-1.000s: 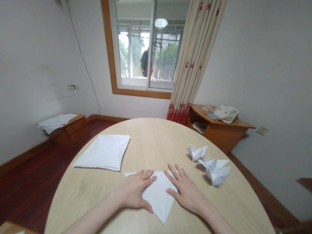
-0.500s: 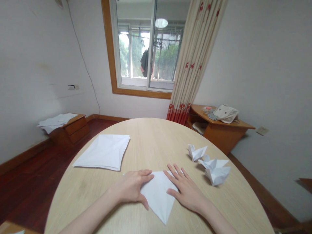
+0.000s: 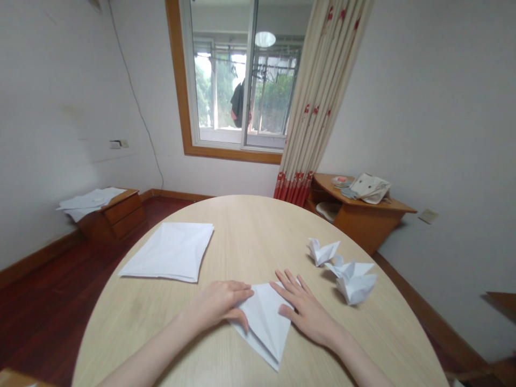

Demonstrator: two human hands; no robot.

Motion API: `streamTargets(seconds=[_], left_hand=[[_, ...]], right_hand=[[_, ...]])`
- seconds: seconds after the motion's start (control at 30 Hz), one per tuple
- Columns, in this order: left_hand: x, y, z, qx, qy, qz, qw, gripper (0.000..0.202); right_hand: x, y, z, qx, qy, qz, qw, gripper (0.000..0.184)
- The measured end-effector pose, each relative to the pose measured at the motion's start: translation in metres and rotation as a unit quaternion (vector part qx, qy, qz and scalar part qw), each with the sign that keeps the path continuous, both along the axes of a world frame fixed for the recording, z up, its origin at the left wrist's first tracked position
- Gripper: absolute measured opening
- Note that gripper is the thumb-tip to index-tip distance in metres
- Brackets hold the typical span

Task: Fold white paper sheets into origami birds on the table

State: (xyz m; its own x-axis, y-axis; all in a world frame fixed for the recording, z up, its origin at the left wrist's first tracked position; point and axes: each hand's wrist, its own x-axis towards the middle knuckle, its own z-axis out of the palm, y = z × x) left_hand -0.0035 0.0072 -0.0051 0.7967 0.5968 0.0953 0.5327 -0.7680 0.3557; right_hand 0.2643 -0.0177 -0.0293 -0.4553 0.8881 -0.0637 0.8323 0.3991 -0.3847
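A sheet of white paper (image 3: 269, 314), folded to a point towards me, lies on the round table before me. My left hand (image 3: 228, 303) is at its left side, thumb and fingers closing on the edge of the upper layer, which stands slightly lifted so that a strip of the lower layer shows. My right hand (image 3: 302, 309) lies flat on the paper's right side, fingers spread, pressing it to the table. Both hands hide the paper's side corners.
At the left of the pale wooden table (image 3: 250, 226) lies a stack of white paper (image 3: 169, 251). Several folded paper figures (image 3: 352, 285) stand at the right. Beyond the table are a low drawer cabinet (image 3: 123, 215) and a corner desk (image 3: 363, 226) with a bag.
My left thumb has drawn nearer its fingers, and the upper layer's left edge has come up and to the right, baring the lower layer. My right hand stays about where it was.
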Motion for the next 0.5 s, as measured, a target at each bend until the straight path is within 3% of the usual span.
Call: streamTargets(seconds=[0.17, 0.33, 0.5], left_hand=[[0.001, -0.002, 0.003, 0.017, 0.0, 0.008, 1.0, 0.063], [0.003, -0.004, 0.0, 0.052, 0.025, 0.08, 0.995, 0.061], [0.002, 0.0, -0.009, 0.029, -0.034, 0.122, 0.992, 0.048]], right_hand=[[0.005, 0.003, -0.007, 0.037, 0.055, 0.01, 0.998, 0.059], [0.011, 0.009, -0.018, 0.139, 0.112, 0.014, 0.984, 0.061], [0.013, 0.012, -0.023, 0.228, 0.145, -0.014, 0.963, 0.062]])
